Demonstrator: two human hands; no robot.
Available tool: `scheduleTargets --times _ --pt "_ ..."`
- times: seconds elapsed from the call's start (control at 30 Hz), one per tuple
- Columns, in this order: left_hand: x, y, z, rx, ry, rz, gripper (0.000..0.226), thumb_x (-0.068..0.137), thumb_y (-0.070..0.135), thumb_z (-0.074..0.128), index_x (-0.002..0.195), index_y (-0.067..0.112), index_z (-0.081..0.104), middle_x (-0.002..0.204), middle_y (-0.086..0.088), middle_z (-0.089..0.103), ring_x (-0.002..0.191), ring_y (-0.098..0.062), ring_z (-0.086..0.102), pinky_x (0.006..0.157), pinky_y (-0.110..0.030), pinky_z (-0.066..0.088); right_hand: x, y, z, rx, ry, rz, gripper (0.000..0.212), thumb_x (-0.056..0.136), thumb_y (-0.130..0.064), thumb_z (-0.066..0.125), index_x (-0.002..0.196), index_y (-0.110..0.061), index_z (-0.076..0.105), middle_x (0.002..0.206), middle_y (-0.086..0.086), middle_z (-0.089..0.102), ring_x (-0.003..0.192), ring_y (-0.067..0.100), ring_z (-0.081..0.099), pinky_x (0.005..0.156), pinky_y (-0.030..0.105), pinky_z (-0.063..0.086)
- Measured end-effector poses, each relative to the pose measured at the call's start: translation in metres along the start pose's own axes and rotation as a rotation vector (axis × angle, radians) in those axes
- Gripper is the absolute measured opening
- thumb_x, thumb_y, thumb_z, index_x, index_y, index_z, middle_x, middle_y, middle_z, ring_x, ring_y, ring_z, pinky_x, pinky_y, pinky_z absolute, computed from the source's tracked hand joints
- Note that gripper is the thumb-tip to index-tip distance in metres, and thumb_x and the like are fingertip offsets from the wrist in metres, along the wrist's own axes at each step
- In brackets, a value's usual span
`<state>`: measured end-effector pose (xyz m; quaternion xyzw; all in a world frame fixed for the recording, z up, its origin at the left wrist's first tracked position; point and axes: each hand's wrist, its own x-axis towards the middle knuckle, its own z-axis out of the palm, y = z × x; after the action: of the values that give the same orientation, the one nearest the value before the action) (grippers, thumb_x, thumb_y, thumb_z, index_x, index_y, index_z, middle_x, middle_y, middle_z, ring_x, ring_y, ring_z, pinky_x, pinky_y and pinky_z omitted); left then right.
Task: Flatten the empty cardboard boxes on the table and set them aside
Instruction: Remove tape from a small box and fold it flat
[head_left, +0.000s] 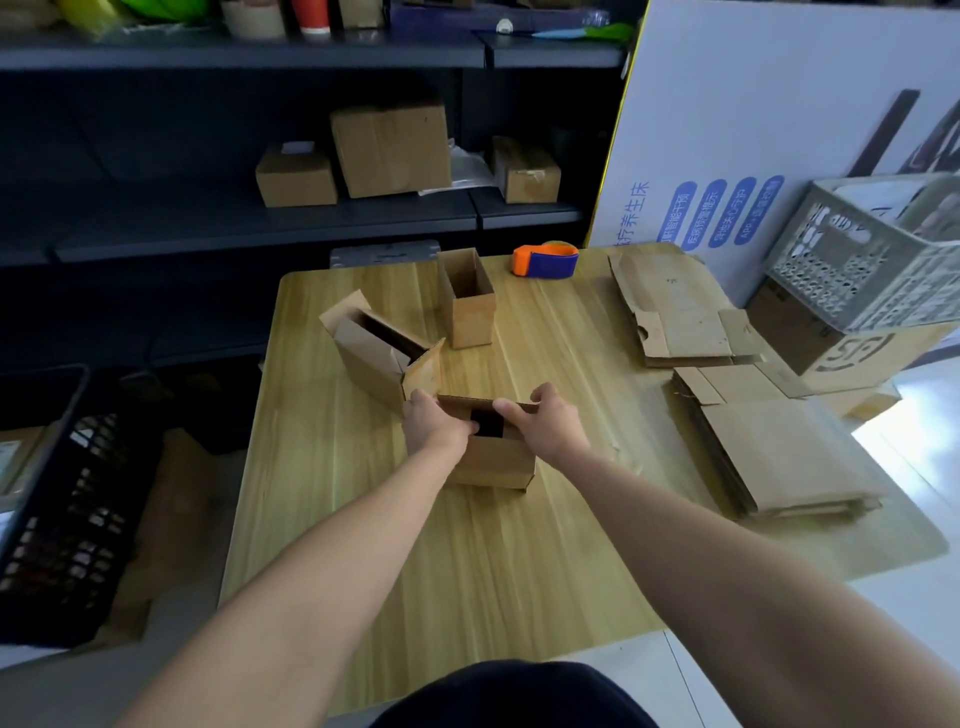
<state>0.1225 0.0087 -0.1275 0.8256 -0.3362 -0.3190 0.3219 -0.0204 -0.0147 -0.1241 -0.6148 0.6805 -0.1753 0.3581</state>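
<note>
A small open cardboard box (493, 462) stands in the middle of the wooden table (467, 571). My left hand (434, 423) grips its left top edge and my right hand (548, 421) grips its right top edge, fingers curled over the rim. Behind it to the left, a second box (371, 358) lies tilted with its flaps open. A third, tall narrow box (470, 301) stands upright and open further back. Two stacks of flattened cardboard (680, 312) (779, 457) lie on the table's right side.
An orange and blue tape dispenser (545, 260) sits at the table's far edge. A grey perforated crate (872, 254) rests on a box at the right. Dark shelves (260, 223) with closed boxes stand behind. A black basket (57, 509) is at the left.
</note>
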Motion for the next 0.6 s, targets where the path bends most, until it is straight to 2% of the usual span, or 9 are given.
scheduleTargets --times 0.13,0.2,0.27,0.37,0.5,0.6 --pt "-0.002 -0.003 0.001 0.046 0.052 0.081 0.046 0.072 0.027 0.078 0.108 0.011 0.055 0.112 -0.005 0.056 0.098 -0.027 0.061 0.069 -0.029 0.048 0.000 0.003 0.002 0.077 0.027 0.044 0.084 0.072 -0.072 0.059 0.124 -0.009 0.039 0.108 0.008 0.056 0.078 0.016 0.053 0.049 0.022 0.038" --pt "-0.002 -0.007 -0.001 0.004 0.088 0.112 0.037 0.073 0.031 0.076 0.100 0.012 0.059 0.103 -0.004 0.061 0.094 -0.024 0.062 0.065 -0.026 0.045 0.003 0.000 0.000 0.101 0.017 0.059 0.087 0.068 -0.068 0.067 0.127 -0.011 0.037 0.111 0.006 0.055 0.085 0.018 0.055 0.054 0.024 0.046" --pt "-0.002 -0.011 -0.005 -0.049 0.108 0.134 0.029 0.076 0.033 0.072 0.094 0.012 0.062 0.096 -0.002 0.063 0.087 -0.019 0.060 0.062 -0.022 0.040 0.005 -0.006 -0.002 0.104 -0.011 0.070 0.088 0.064 -0.060 0.076 0.127 -0.014 0.035 0.108 0.003 0.052 0.091 0.020 0.055 0.061 0.029 0.052" --pt "-0.002 -0.014 -0.008 -0.068 0.119 0.160 0.025 0.079 0.033 0.070 0.092 0.011 0.067 0.091 -0.001 0.066 0.081 -0.016 0.058 0.058 -0.020 0.039 0.007 -0.016 -0.002 0.087 -0.033 0.077 0.085 0.061 -0.050 0.083 0.121 -0.016 0.035 0.101 0.000 0.048 0.088 0.018 0.052 0.060 0.028 0.049" --pt "-0.002 -0.016 -0.013 -0.138 0.155 0.155 0.017 0.078 0.031 0.071 0.082 0.016 0.065 0.081 0.005 0.063 0.075 -0.011 0.057 0.051 -0.014 0.034 0.011 -0.022 0.002 0.084 -0.027 0.082 0.084 0.061 -0.044 0.086 0.120 -0.014 0.035 0.098 0.000 0.047 0.086 0.018 0.051 0.057 0.028 0.047" --pt "-0.004 -0.018 -0.014 -0.174 0.160 0.176 0.014 0.082 0.030 0.068 0.078 0.017 0.062 0.073 0.008 0.059 0.068 -0.007 0.055 0.049 -0.012 0.034 0.014 -0.025 0.000 0.116 -0.044 0.112 0.078 0.062 -0.038 0.087 0.116 -0.015 0.036 0.104 0.004 0.050 0.082 0.017 0.059 0.059 0.032 0.055"
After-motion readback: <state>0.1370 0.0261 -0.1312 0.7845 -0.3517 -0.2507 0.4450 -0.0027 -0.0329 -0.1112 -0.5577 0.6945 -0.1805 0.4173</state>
